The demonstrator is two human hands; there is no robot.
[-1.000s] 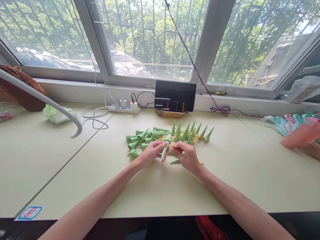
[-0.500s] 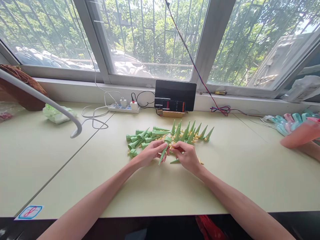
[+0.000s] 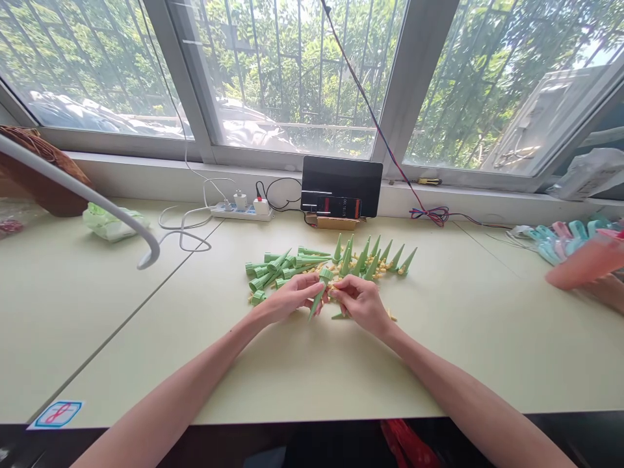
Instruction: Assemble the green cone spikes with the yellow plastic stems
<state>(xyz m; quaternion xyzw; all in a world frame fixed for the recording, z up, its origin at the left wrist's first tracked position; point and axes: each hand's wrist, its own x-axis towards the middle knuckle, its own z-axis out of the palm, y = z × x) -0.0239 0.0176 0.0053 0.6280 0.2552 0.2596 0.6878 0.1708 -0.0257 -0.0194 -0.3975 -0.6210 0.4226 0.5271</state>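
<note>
My left hand point(image 3: 297, 296) is closed on a green plastic spike point(image 3: 318, 300), its ribbed cap up and its point slanting down towards me. The fingers of my right hand point(image 3: 361, 300) pinch a small yellow piece point(image 3: 333, 286) beside the cap; the fingers partly hide it. Behind my left hand lies a heap of green spikes point(image 3: 263, 279) on their sides. Beyond my right hand, several green spikes point(image 3: 373, 265) stand points up with yellow pieces at their bases. Another green spike point(image 3: 340, 316) lies partly under my right hand.
A tablet point(image 3: 341, 179) with a phone point(image 3: 338, 207) before it leans at the window. A power strip point(image 3: 242, 212) with white cables is left of it. A bundled red-blue wire point(image 3: 431, 214) lies at the back. Another person's hand point(image 3: 609, 290) is at the right edge, by a pink item point(image 3: 582, 263).
Both my hands stay almost in place, the spike shifting very slightly left. At the right edge, the other person's hand and the pink item have moved a little.
</note>
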